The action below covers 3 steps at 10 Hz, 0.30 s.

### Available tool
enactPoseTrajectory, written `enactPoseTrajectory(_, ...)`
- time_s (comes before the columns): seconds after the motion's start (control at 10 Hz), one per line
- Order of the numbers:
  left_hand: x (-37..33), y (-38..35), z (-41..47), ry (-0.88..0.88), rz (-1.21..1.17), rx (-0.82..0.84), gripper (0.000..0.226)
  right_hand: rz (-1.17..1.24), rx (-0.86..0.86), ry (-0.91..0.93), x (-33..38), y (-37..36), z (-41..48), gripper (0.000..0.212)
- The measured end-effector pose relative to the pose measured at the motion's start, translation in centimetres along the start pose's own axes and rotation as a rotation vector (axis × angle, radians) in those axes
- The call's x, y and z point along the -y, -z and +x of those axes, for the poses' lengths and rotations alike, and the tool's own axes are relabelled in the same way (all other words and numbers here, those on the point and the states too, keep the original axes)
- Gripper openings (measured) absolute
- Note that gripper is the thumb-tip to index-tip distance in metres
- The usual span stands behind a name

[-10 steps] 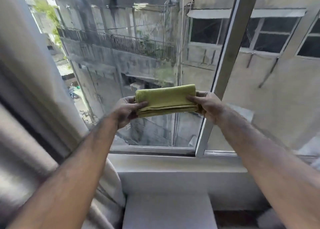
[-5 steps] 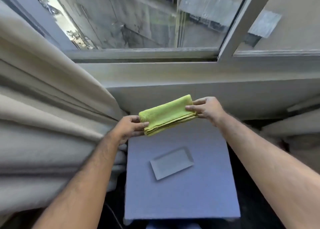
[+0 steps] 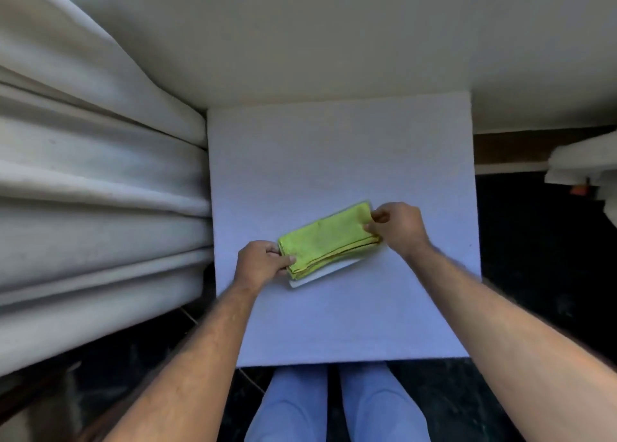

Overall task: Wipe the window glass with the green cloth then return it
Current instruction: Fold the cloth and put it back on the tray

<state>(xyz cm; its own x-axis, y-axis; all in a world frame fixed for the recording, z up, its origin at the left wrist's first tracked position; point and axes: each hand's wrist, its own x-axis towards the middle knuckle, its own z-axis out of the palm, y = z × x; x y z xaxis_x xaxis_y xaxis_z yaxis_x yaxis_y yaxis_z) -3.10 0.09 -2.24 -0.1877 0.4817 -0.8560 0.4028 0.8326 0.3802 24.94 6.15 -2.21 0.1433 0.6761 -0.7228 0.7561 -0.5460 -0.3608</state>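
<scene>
- While both hands grip it by its short ends, the green cloth (image 3: 325, 238) lies folded into a thick oblong of several soft, nappy layers, its stacked edges showing along the near side.
- It sits tilted on a thin white tray (image 3: 320, 273), a flat rectangle of which only the near edge and a corner show beneath the cloth.
- The left hand (image 3: 262, 263) pinches the left end, thumb on top and fingers curled under.
- The right hand (image 3: 399, 226) pinches the far right corner between thumb and fingertips.
- Tray and cloth rest near the middle of a square table (image 3: 350, 148) with a matte, pale lavender top.
- Heavy off-white curtain (image 3: 100, 188) folds press against the table's left edge.
- A plain cream wall (image 3: 334, 34) meets its far edge.
- To the right, past the edge, lie a dark floor and a blurred white bundle (image 3: 584, 164) well apart from the cloth.
- The person's blue trouser legs (image 3: 337, 405) stand just at the near edge.
- Bare tabletop lies open all round the tray, widest toward the wall.
</scene>
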Motion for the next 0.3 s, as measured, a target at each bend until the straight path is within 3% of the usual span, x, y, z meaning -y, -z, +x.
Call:
enactPoseTrajectory(0.1,0.3,-1.6,1.0,-0.026,0.260,-0.103,0.039,-0.320,-0.071,-0.003,-0.2,-1.3,0.3,0.014)
enactPoseTrajectory(0.2,0.4,-2.4,1.0,-0.049,0.535,-0.198,0.043,-0.572,-0.111,0.113,0.2,-2.0,0.4,0.016)
enactPoseTrajectory(0.3,-2.0,-1.4,0.6,-0.199,0.725,-0.254,0.043,-0.724,-0.157,0.335,1.8,-1.1,0.4,0.024)
